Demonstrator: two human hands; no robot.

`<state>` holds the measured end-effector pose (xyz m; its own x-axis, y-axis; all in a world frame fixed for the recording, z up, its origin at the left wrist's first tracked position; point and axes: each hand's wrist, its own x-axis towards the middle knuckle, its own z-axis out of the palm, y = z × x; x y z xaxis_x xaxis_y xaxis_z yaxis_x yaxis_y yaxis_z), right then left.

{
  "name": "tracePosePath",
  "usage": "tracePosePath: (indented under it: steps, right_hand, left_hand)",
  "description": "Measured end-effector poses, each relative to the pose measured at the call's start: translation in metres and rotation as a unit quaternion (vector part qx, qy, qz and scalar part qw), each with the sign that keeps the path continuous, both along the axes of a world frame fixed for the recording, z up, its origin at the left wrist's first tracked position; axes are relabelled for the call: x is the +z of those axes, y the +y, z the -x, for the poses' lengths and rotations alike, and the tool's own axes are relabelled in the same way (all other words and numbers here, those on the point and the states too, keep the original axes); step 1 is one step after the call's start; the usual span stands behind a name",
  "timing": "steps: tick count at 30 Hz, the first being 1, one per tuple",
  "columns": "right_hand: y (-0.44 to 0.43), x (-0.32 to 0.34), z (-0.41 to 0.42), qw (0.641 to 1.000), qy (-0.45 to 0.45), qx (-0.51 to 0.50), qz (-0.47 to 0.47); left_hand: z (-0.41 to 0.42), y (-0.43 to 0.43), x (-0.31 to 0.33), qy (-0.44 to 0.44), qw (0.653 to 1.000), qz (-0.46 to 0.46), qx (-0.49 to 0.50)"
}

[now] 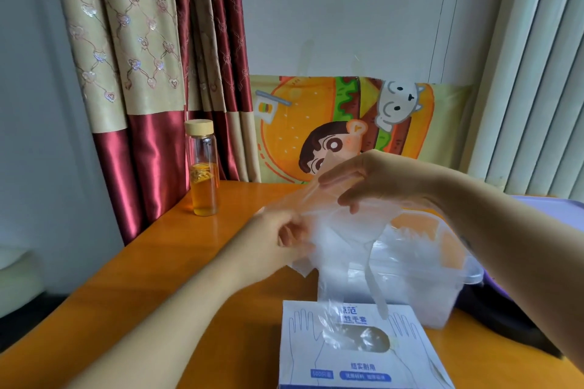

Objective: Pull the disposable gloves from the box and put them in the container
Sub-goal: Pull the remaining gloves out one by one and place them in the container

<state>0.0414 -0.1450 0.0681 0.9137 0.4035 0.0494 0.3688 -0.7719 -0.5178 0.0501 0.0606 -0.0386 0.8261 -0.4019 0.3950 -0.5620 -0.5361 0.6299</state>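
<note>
gloves (335,240): clear, colourless film
box (311,357): white, blue print, pale outlines of 2 hands
container (436,303): translucent, colourless
desk (158,262): glossy orange
bottle (203,167): clear glass, pale tan cap, amber liquid
curtain (126,57): beige with heart lattice, dark red satin bands
cartoon panel (294,126): orange burger, green layers, yellow ground

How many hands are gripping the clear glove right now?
2. The left hand pinches the glove at its left edge, over the table; the right hand holds its top edge, above the container.
</note>
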Motion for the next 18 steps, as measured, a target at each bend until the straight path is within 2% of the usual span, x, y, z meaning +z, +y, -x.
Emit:
tracePosePath:
  steps: [4, 18]
  right_hand:
    - [-0.005, -0.005, -0.005, 1.000, 0.003, -0.021, -0.009]
    - [-0.034, -0.022, -0.020, 0.995, 0.012, -0.075, -0.058]
  left_hand:
    - [-0.010, -0.013, -0.023, -0.037, 0.998, -0.033, 0.037]
    - [-0.023, -0.016, -0.028, 0.047, 0.999, -0.017, 0.011]
